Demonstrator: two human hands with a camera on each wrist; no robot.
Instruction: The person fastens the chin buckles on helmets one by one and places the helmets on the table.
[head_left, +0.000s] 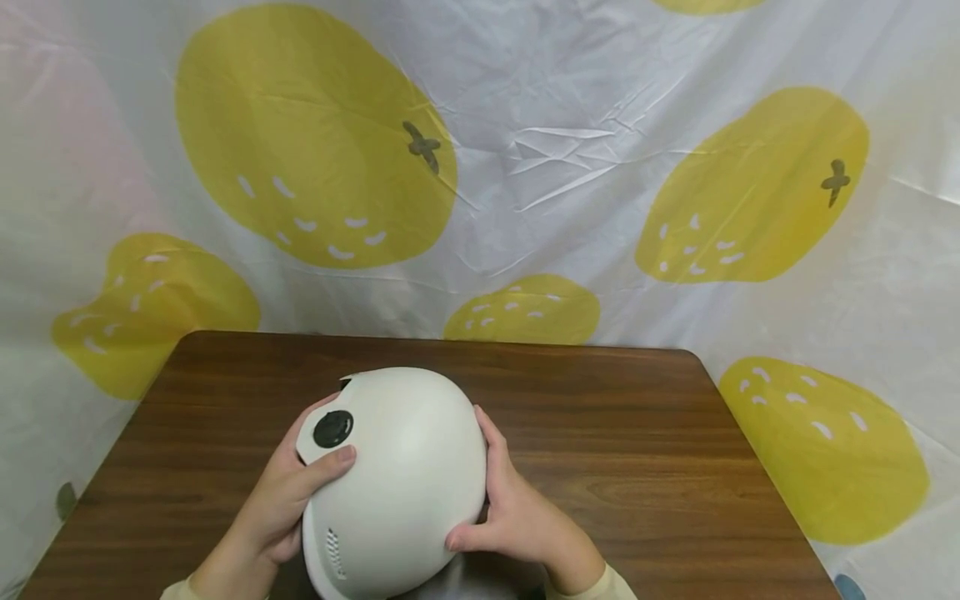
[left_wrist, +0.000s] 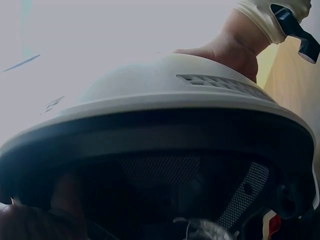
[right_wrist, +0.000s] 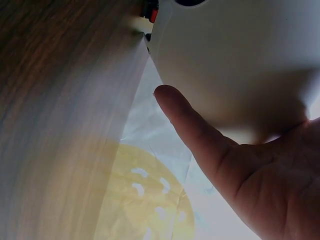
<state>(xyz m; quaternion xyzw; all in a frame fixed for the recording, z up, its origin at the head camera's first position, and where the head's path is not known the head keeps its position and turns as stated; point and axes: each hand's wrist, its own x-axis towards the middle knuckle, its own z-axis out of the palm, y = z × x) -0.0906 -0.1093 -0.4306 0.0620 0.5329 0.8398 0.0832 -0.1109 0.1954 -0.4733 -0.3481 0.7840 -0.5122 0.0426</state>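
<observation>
A white helmet is held tilted above the table, with its round dome toward the right. A black round disc sits on its side, and a small slotted vent lies near the rim. My left hand grips the rim, thumb outside on the shell; its other fingers are mostly hidden. Against the opposite side of the dome my right hand rests with thumb and fingers spread; the right wrist view shows one finger straight. In the left wrist view the helmet's dark inside shows mesh padding.
Beneath the helmet is a dark brown wooden table with rounded far corners. A white cloth printed with yellow fruit hangs behind and beside it. A red and black buckle piece shows at the helmet's edge.
</observation>
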